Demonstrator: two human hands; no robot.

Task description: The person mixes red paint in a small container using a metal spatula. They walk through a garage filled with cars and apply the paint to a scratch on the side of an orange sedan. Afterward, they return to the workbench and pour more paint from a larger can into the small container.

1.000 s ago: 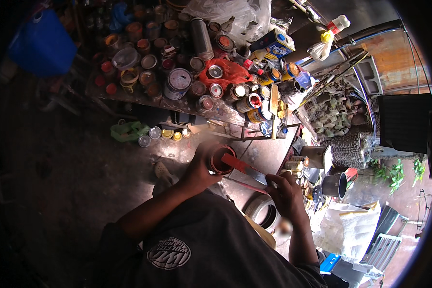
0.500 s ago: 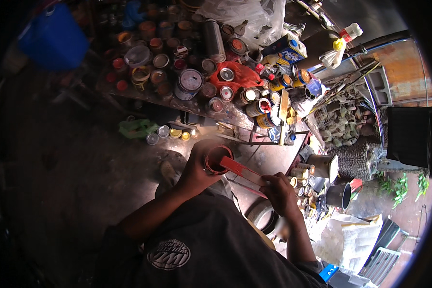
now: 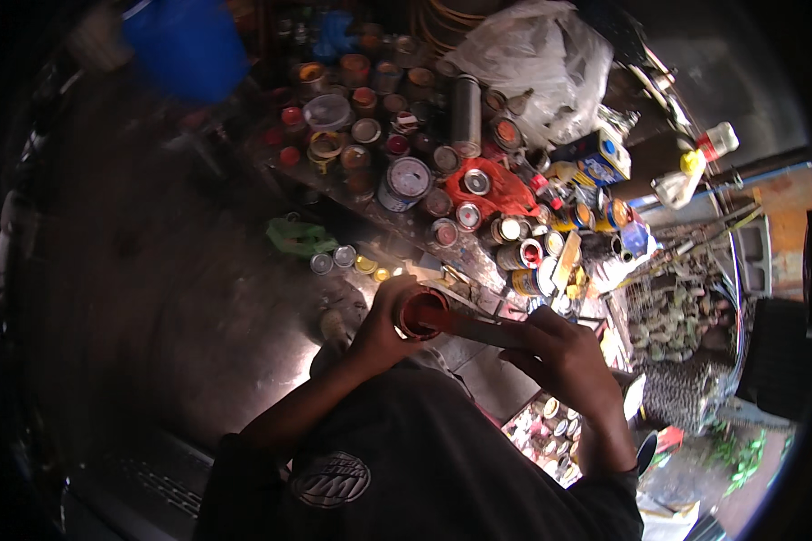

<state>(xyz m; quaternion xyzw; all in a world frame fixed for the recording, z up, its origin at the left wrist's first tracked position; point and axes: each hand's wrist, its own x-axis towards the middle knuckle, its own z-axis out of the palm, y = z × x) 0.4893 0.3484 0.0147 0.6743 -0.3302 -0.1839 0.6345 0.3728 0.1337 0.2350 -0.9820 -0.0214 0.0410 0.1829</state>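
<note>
My left hand (image 3: 376,335) is wrapped round a small open can (image 3: 421,313), its mouth tilted up and its inside coated with red paint. In my right hand (image 3: 570,357) is a flat stirring stick (image 3: 489,331), held by one end between thumb and fingers. The stick's far end reaches into the can's mouth, where red paint covers it. Whether it touches the bottom or the wall inside is hidden.
Beyond my hands a cluttered workbench (image 3: 370,209) carries several paint cans, among them a large grey one (image 3: 406,184), and a red plastic bag (image 3: 505,191). A few small cans (image 3: 344,256) and a green bag (image 3: 299,236) lie lower. A blue container (image 3: 185,50) stands far left.
The stick's red end has moved from over the can's rim down into its mouth. My right hand has come higher and further right. The whole view has shifted left.
</note>
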